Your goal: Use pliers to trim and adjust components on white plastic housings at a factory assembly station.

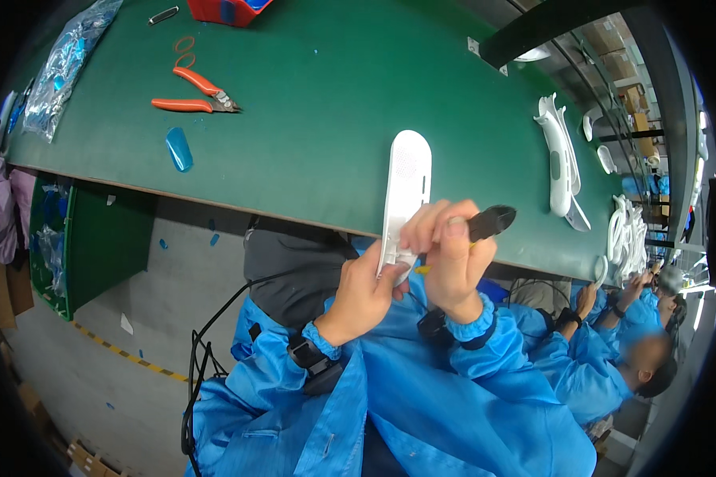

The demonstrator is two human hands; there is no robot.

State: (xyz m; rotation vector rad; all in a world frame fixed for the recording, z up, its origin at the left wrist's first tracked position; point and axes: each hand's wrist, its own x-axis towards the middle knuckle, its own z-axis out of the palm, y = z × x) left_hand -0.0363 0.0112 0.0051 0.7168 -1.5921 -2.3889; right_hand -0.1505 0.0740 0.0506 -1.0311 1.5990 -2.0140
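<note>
Where the green bench [318, 87] meets the far left rim, a clear bag of blue parts [64, 67] lies slantwise. Next rightward: orange-handled cutters [195, 91], jaws pointing right, with two thin orange rings [184, 51] just above them and a loose blue oval piece [179, 149] below. A red tray [227, 9] sits at the top edge.

Centre, off the bench's near edge: a long white plastic housing [404, 195], held upright, its lower end in the left hand [362, 294]. That hand is closed about the housing's base, thumb lying along the near face. Immediately right, the right hand [453, 258] is curled tight round a black-handled tool [489, 222], whose working end is hidden behind the fingers where it meets the housing's lower end; a yellow bit shows just under the knuckles.

Handling note, as judgement: the work appears to be at the housing's bottom end, so the left grip should stay firm and low, and the tool kept square to the part so it does not slip and mar the white face.

Farther right on the bench: stacked white housings [558, 155], and a heap of curved white parts [624, 230]. Lower right: a co-worker's blue sleeves [581, 350].
</note>
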